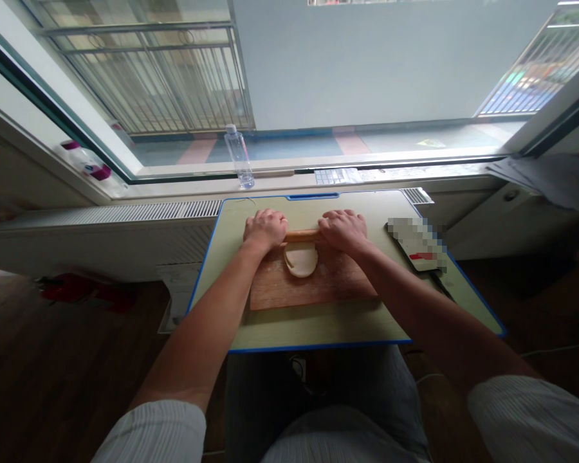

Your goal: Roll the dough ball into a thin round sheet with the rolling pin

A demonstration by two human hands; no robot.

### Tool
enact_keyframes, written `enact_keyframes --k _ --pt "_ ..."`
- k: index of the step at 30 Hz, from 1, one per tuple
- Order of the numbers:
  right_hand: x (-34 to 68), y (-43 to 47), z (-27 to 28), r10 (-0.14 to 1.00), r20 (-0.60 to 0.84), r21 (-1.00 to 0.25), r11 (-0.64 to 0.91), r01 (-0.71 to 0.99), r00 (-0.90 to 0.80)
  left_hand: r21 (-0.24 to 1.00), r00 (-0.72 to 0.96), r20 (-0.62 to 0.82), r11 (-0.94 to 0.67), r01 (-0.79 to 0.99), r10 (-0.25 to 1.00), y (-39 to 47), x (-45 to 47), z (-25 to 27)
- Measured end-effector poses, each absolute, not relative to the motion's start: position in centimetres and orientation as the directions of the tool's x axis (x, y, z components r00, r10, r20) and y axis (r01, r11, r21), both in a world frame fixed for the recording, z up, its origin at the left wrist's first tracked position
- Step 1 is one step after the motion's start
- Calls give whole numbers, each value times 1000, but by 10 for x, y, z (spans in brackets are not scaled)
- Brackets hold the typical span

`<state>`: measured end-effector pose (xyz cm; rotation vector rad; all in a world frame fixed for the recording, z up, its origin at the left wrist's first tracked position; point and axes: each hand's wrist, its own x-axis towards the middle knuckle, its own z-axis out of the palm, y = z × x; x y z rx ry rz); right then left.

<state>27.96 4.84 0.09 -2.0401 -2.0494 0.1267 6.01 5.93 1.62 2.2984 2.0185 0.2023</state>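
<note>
A wooden rolling pin (302,236) lies crosswise at the far edge of a round, flattened piece of dough (302,260). My left hand (266,228) is closed around the pin's left end. Around its right end my right hand (343,229) is closed in the same way. Only the middle of the pin shows between the hands. Beneath the dough is a wooden board (280,292) with pale flour marks. One fold or crease runs along the dough's left side.
The board rests on a small table (318,328) with a blue rim. A phone (416,244) with a dark cable lies at the table's right. On the windowsill stand a clear bottle (240,157) and a purple-capped bottle (87,162). A radiator grille (174,211) runs behind the table.
</note>
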Motion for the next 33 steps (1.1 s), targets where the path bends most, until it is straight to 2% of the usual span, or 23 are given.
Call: enact_keyframes --k 14,21,33 --pt "279 24 -2 978 199 -134 88 987 -60 101 151 143 -166 981 978 33 62 15" --pt "280 11 -4 969 239 -159 100 982 -60 110 141 180 -162 981 974 20 64 13" --pt "281 2 -8 959 272 -128 116 985 -78 90 150 242 -176 980 959 13 62 5"
